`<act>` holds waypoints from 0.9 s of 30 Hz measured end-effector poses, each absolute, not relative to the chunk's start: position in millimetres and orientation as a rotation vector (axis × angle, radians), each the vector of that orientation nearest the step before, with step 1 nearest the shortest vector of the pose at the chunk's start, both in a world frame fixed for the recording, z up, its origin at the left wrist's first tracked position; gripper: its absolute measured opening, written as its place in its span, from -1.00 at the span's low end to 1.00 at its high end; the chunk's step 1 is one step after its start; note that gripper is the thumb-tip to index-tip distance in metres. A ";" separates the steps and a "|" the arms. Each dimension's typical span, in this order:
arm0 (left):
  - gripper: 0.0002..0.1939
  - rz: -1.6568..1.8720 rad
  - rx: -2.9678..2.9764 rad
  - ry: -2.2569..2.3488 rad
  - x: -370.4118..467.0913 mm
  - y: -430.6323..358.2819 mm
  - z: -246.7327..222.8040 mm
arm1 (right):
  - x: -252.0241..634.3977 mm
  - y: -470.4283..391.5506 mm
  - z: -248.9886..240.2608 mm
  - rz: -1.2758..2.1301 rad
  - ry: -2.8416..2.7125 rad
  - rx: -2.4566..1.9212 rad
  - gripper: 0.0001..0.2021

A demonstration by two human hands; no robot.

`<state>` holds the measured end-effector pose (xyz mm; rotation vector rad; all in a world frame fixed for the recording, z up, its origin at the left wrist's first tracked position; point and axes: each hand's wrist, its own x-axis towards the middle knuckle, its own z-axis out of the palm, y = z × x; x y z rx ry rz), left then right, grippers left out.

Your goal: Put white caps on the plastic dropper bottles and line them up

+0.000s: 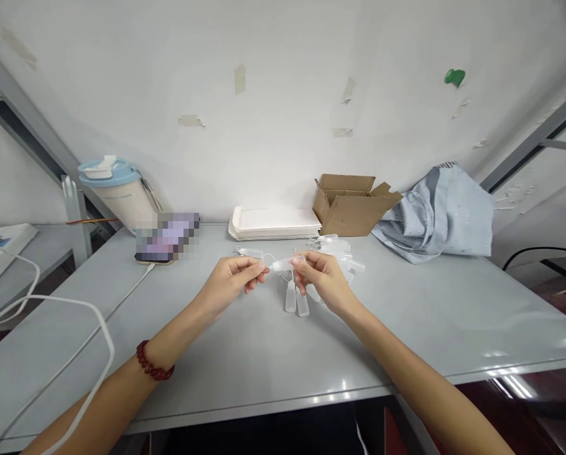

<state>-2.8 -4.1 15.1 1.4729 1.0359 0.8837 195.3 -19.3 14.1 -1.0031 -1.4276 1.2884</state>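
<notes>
A small translucent plastic squeeze bottle [283,264] is held sideways above the table, between both hands. My right hand [325,278] is closed round its body with thumb and fingers. At its narrow tip end, my left hand [235,277] is pinched; the very tip is hidden by the fingers. Just below stand or lie two similar bottles [290,297], close to my right fingers. More such bottles [342,249] are heaped behind my right hand, partly covered by it. Another bottle [251,253] lies behind my left hand.
Flat white cartons or envelopes [278,221] are stacked by the wall, beside an open cardboard box [354,212]. Light blue cloth [434,218] lies at the right. A lidded cup [122,196] and a phone [167,239] with a white cable [105,316] occupy the left of the grey table [264,373].
</notes>
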 end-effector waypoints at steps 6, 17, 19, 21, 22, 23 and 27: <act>-0.74 0.854 1.570 1.160 -4.5 -2.9 14.5 | 191.6 -20.3 10.9 1.211 -1.544 -1.087 -0.70; -0.67 0.826 1.691 1.428 -29.6 9.8 43.1 | 188.7 -22.0 5.4 0.909 -1.907 -1.314 -0.78; -0.67 0.733 1.715 1.467 -40.1 14.7 42.8 | 189.6 -21.5 4.1 0.775 -2.034 -1.379 -0.83; -0.68 0.646 1.725 1.493 -47.5 18.9 39.2 | 190.3 -21.4 3.2 0.678 -2.155 -1.423 -0.80; -0.69 0.620 1.730 1.498 -49.6 20.5 36.7 | 190.5 -21.5 2.7 0.634 -2.202 -1.441 -0.77; -0.69 0.599 1.740 1.504 -50.6 21.8 34.1 | 190.7 -21.7 2.1 0.591 -2.239 -1.456 -0.75; -0.70 0.566 1.752 1.523 -48.4 25.3 24.6 | 191.1 -22.7 -0.6 0.468 -2.322 -1.517 -0.75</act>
